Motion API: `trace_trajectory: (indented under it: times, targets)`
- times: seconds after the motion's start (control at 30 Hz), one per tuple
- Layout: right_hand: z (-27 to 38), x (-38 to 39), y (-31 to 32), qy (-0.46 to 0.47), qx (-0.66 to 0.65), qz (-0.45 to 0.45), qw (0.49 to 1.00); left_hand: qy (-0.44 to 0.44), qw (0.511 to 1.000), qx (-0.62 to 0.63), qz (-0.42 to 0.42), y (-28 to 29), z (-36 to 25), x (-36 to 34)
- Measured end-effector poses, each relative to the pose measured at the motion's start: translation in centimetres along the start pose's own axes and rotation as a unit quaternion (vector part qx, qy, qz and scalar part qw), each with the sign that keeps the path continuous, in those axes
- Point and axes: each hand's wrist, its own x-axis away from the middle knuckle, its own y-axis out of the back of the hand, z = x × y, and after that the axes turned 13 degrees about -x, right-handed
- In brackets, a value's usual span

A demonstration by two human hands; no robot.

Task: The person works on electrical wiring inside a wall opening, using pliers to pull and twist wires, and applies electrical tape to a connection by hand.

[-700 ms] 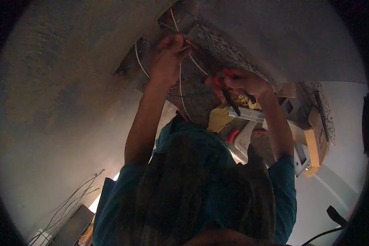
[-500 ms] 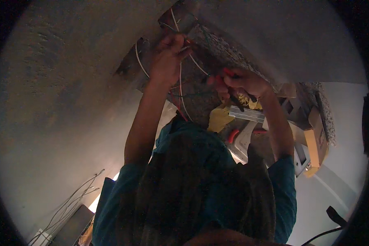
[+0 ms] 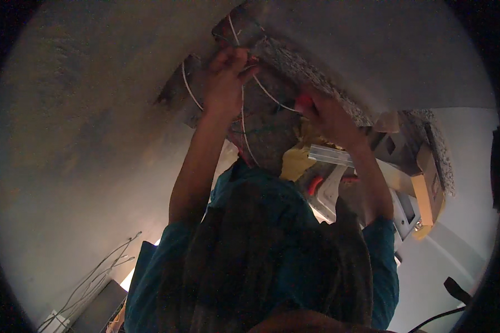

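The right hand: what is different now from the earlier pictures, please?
The right hand has turned, and the dark end of its red tool, which pointed down, no longer shows. The white wire now shows farther right, up to this hand. The left hand stayed in place.

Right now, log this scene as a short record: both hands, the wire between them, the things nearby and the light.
Left hand: raised among the wires, fingertips drawn together; exact grip too dark to tell
Right hand: closed around a red object, mostly hidden
White wire: curves from beside the left hand to the right hand
Nearby, right side: yellow piece, pale ribbed strip, open cardboard box
Lower left: loose grey cables
Light: dim around the hands
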Motion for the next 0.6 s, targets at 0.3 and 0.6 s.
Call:
trace_trajectory:
  times: [0.3, 0.6]
  targets:
    - [-3.9, 11.2, -4.3, -0.123, -0.177, 0.168, 0.962, -0.029, 0.999, -0.022, -0.025, -0.3, 0.1, 0.8]
    - [-8.5, 15.6, -13.1, -0.066, 0.16, 0.087, 0.981, -0.035, 0.999, -0.014, -0.025, -1.7, -0.9, 0.0]
